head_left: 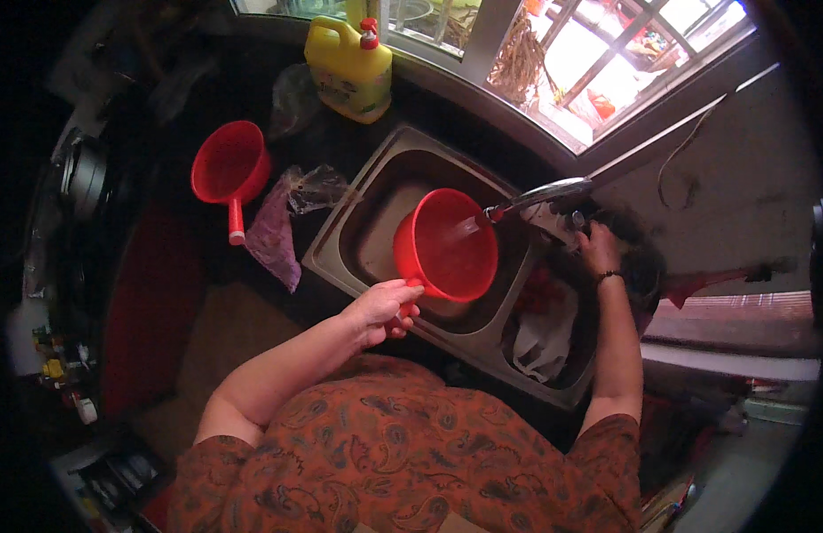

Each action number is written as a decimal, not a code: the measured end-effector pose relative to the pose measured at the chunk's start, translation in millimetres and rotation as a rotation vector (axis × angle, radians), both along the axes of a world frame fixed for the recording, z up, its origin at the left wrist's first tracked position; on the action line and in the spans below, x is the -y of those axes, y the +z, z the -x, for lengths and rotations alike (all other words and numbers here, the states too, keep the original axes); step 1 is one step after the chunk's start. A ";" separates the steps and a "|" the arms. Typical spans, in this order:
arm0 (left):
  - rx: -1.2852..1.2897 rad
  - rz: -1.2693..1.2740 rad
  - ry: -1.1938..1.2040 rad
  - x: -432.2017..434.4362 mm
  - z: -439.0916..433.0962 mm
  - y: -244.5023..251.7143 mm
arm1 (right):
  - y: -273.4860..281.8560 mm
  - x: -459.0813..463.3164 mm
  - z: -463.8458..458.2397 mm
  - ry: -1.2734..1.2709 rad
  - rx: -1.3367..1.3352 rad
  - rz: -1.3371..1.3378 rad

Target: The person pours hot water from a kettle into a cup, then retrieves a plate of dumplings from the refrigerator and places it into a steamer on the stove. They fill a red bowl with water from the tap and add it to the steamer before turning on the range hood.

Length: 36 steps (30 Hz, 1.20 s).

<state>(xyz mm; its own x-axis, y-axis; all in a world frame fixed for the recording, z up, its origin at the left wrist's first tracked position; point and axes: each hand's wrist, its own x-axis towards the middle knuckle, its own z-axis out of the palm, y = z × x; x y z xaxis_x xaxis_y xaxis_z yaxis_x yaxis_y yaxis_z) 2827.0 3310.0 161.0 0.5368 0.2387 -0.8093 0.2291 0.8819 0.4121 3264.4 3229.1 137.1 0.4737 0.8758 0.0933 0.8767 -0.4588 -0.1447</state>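
Note:
My left hand [388, 312] grips the handle of a red plastic dipper [455, 246], held over the larger bowl of a steel double sink [330, 246]. Water runs into the dipper from a metal faucet spout [545, 192] with a red tip. On the right, my right hand [599, 248] reaches to the metal fitting [576, 220] at the faucet's base; whether its fingers grip the fitting cannot be told. A whitish plastic bag [545, 326] and something red lie in the smaller bowl.
Left of the sink, a second red dipper [230, 163] rests on the dark counter near a purple cloth or bag [275, 240] and a clear plastic bag [318, 188]. A yellow jug [350, 73] with a red cap stands behind, by the barred window [584, 66].

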 end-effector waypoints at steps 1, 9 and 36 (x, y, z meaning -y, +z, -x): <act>0.004 -0.022 -0.002 0.7 -0.6 -1.3 | 0.0 -1.3 -0.4 0.005 -0.015 -0.004; -0.037 -0.043 -0.013 -2.1 -1.7 -4.7 | 2.9 -8.9 -12.3 -0.019 0.004 0.122; -0.133 -0.076 -0.063 7.8 4.1 -33.4 | 3.7 -23.4 -3.6 -0.040 0.061 0.256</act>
